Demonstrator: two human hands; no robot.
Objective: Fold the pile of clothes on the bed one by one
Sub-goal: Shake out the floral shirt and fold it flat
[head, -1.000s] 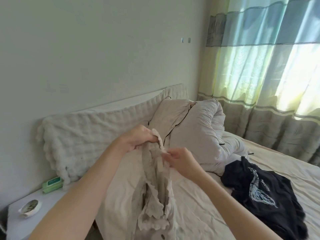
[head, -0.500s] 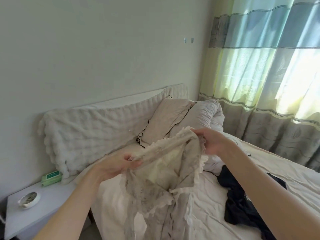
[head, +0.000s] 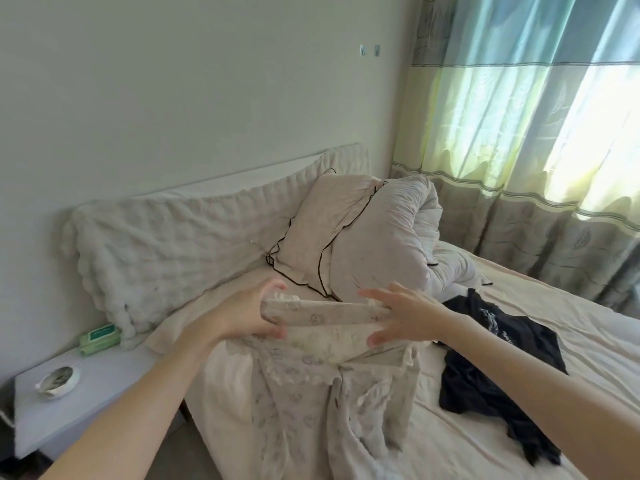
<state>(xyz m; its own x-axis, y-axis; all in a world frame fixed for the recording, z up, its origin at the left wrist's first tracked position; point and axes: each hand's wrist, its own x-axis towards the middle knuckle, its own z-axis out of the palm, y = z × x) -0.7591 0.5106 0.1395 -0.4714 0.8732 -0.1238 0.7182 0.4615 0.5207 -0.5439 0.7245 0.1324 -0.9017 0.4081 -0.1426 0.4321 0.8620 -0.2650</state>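
The fingers (head: pixel 266 296) of the left hand (head: pixel 247 315) are curled around one end of the top band of a pale lace garment (head: pixel 311 382), with the thumb underneath, so this side is held firmly. The right hand (head: pixel 403 315) is different: its fingers are spread and mostly straight, and they seem to hold the other end of the band between thumb and palm, but how firm this contact is I cannot tell. The band is stretched almost level between the two hands, above the bed (head: pixel 519 313), and the rest of the garment hangs down and lies crumpled on the sheet near the bed's edge. A dark garment (head: pixel 491 344) lies on the bed to the right, just beside the pale one and not yet folded. I think the step in hand is to open the pale garment flat before folding it. The main risk is on the right side: if the spread fingers do not close, the thin lace can slip out and the band will drop and bunch again. Also the lower part hangs close to the bed's edge, so it could slide toward the floor. The lace trim may catch on the fingers and pull the fabric crooked.
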